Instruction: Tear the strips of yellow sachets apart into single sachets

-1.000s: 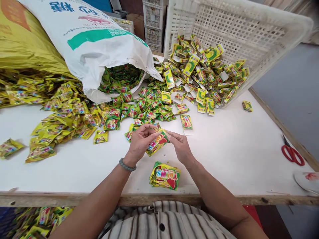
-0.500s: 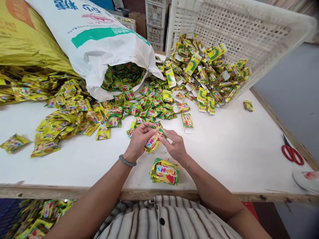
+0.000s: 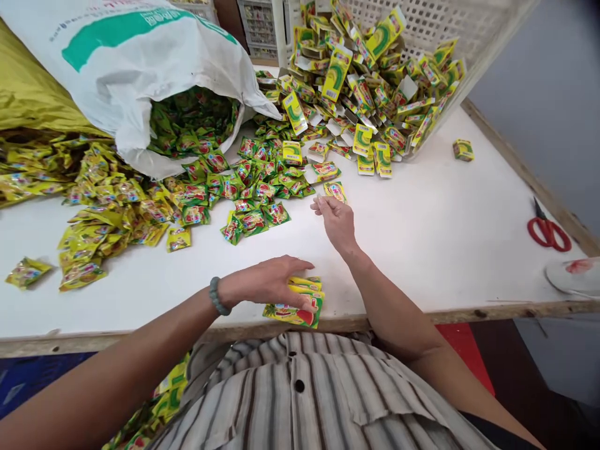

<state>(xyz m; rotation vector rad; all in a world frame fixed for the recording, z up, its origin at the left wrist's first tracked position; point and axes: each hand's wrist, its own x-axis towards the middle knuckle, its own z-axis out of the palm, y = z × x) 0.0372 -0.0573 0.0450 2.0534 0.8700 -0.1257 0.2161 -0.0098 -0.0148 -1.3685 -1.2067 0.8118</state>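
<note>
My left hand (image 3: 269, 284) lies flat, fingers spread, on a small stack of green and yellow packets (image 3: 296, 309) at the near edge of the white table (image 3: 422, 237). My right hand (image 3: 336, 220) reaches forward with its fingertips at a single packet on a white card (image 3: 335, 189) at the edge of a spread of green packets (image 3: 255, 187); whether it grips the packet is unclear. A white sack (image 3: 140, 69) spills more green packets onto the table.
A tipped white plastic crate (image 3: 435, 25) holds several small yellow-green boxes (image 3: 360, 81). Yellow packets (image 3: 98, 212) are heaped at the left beside a yellow sack (image 3: 28, 94). Red scissors (image 3: 546, 228) and a plate (image 3: 574, 275) lie at the right edge.
The packet held between both hands has gone down onto the near stack under my left hand. My right hand has let go and reached forward to the pile. The view tilted down.
</note>
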